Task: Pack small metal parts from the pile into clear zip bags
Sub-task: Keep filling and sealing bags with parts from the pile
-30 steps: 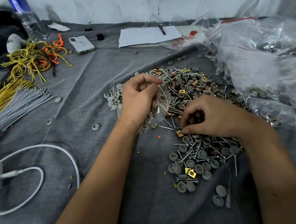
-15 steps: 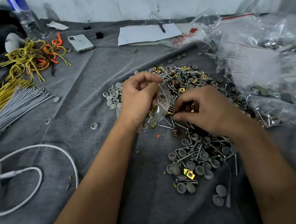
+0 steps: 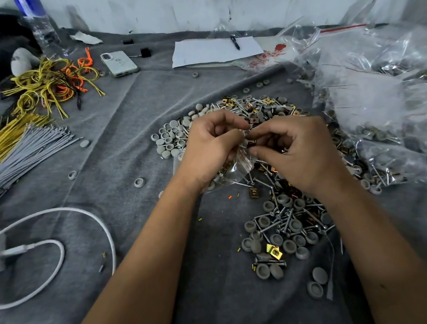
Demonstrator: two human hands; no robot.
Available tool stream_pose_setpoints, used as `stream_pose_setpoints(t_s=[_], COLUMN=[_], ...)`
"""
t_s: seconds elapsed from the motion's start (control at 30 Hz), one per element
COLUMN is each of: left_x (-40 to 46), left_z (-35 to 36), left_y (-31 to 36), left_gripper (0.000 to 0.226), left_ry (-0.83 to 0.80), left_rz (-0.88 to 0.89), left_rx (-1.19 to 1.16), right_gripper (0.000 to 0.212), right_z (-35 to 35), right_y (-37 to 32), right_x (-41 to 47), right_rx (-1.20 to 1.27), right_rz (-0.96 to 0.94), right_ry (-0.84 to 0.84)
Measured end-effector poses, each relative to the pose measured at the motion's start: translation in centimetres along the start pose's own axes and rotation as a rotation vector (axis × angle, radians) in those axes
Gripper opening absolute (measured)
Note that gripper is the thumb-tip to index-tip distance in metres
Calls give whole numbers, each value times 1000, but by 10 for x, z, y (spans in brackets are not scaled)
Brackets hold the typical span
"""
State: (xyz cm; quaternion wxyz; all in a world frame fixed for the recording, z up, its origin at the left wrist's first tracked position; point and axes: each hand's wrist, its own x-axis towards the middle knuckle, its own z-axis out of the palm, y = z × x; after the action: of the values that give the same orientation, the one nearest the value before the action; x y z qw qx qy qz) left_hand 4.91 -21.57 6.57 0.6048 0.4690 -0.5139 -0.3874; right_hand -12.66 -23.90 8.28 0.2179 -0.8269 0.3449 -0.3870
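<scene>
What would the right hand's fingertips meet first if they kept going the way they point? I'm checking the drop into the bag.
Probably the mouth of the clear zip bag that the left hand holds; the right hand points there, though depth is unclear.

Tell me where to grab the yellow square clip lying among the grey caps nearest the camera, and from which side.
Pinch the yellow clip by its two opposite flat edges, coming straight down from above. It lies flat on the cloth with grey caps crowding its sides, so only the top is free; a side approach would likely knock them.
</scene>
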Motion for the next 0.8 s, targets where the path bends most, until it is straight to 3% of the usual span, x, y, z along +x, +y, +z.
stream_pose_setpoints(t_s=[0.27,0.53,0.8], left_x=[-1,0,1], left_z=[-1,-5,-8], left_y=[4,6,7], left_gripper=[19,13,25], left_ry=[43,123,206], left_rz=[-15,-39,-61], left_rx=[-34,-74,-97], right_gripper=[7,13,20], right_z=[-2,-2,-4], right_y=[5,13,10], right_x=[1,1,-1], right_rx=[-51,-329,-353], right_rz=[27,26,134], right_ry=[129,-262,-310])
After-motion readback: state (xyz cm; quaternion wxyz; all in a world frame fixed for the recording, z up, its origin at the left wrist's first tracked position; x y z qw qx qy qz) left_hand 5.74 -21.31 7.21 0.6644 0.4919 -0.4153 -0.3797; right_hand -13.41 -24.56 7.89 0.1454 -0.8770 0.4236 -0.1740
